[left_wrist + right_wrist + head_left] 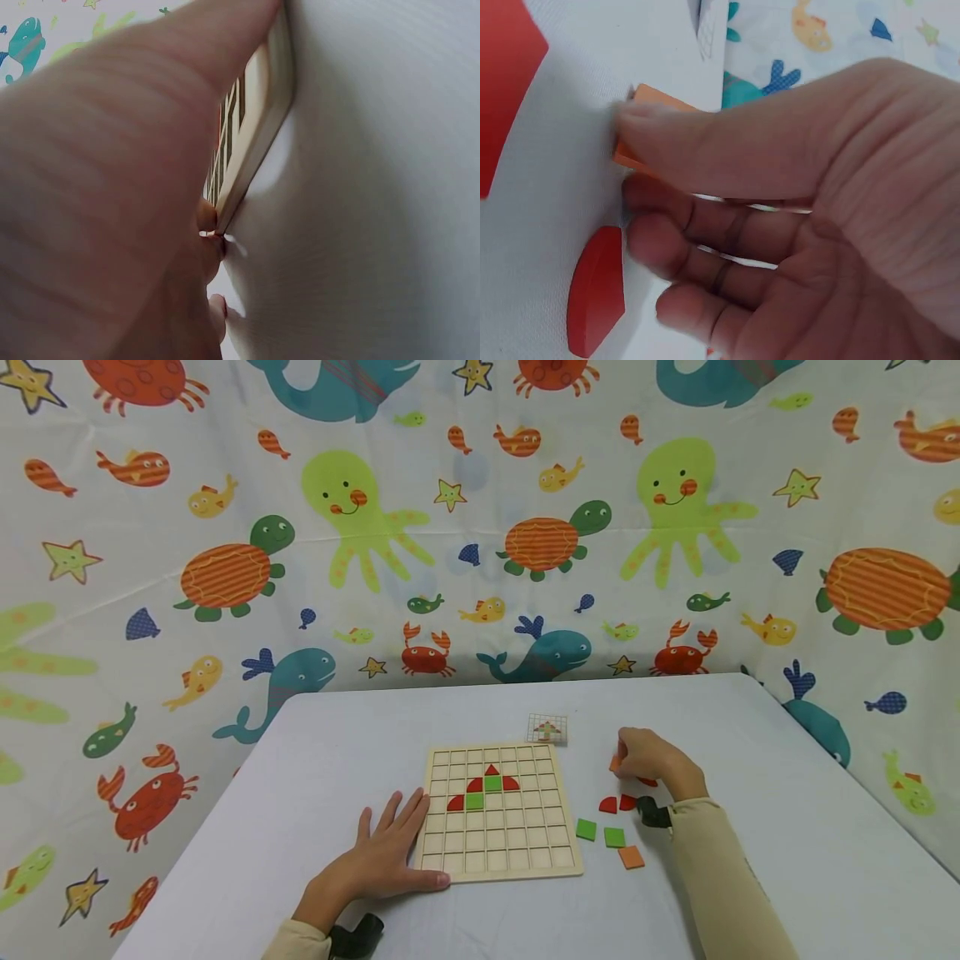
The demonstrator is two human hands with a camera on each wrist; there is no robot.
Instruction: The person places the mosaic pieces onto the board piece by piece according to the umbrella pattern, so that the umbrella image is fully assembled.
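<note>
Orange tile [614, 764] is sitting off the grid board [495, 860] at 2 o'clock, the right hand [658, 760] pinching it — thumb pressing its face. Lifting cleanly probably matters, as 2 red pieces [608, 805] are lying between 5 and 6 o'clock from it. The left hand [386, 858], spread and grasping nothing, is touching the board around 8 o'clock — likely useful bracing.

White table [360, 735], gridded board [497, 860], small card [547, 728], red pieces [608, 805], green squares [587, 830], orange square [632, 857]
</note>
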